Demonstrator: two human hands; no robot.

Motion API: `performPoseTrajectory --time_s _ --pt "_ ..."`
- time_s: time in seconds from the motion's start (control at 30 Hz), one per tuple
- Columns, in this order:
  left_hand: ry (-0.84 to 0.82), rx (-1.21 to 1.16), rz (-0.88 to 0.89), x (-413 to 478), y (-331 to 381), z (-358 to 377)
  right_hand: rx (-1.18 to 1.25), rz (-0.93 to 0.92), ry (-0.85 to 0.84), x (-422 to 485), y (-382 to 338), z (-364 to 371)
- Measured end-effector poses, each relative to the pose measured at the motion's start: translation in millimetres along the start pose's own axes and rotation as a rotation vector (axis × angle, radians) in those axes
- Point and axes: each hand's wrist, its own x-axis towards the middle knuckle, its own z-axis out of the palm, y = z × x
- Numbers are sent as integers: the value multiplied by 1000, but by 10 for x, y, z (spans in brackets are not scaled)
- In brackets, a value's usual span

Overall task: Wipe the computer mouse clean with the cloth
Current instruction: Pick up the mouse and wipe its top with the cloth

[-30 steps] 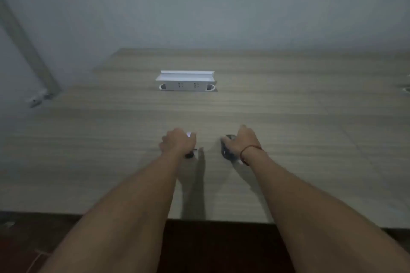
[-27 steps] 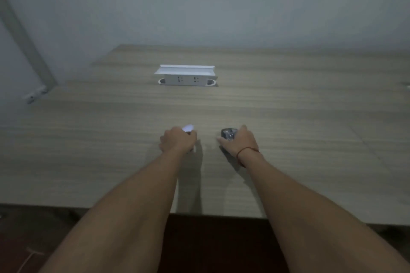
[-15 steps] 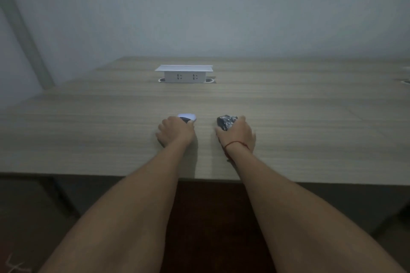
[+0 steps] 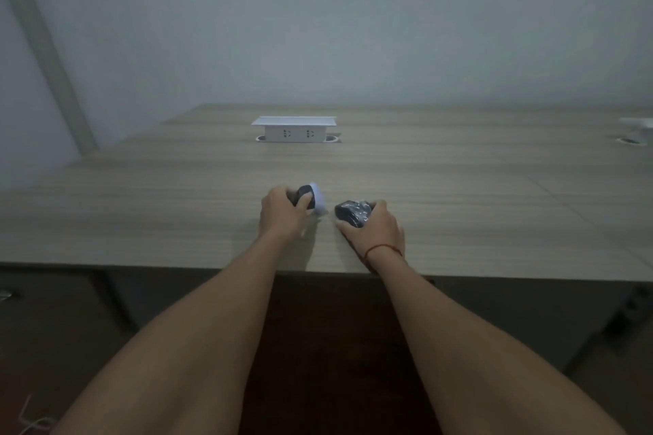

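My left hand (image 4: 282, 214) grips a small rounded object, dark on one side and white on the other, which looks like the computer mouse (image 4: 315, 201). It is held just above the wooden table (image 4: 141, 208). My right hand (image 4: 376, 228) rests on the table just to the right, closed on a dark, crumpled, slightly shiny bundle that looks like the cloth (image 4: 353, 213). A narrow gap separates the two objects. The dim light hides finer detail.
A white pop-up socket box (image 4: 294, 130) stands at the table's back centre. Another white fitting (image 4: 637, 131) sits at the far right edge. The table's front edge runs under my forearms. A pale wall rises behind.
Both hands have come nearer the table's front edge as the view tilted up. My left hand has turned its object so the white side faces right. The bundle stays in my right hand.
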Motion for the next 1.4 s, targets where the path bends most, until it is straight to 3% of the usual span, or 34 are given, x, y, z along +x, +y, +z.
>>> performPoseTrajectory --time_s 0.23,0.5,0.73,1.13,1.4 --pt "81 -128 132 22 251 -4 -20 -32 -28 66 14 31" --pt "-24 -70 216 69 374 268 -6 -66 -45 110 30 81" --pt "102 -64 68 -55 119 338 4 -93 -25 125 41 101" --pt "68 -198 165 26 370 258 46 -106 -46 114 63 75" --pt "85 -74 26 -8 124 280 152 -103 -111 146 105 27"
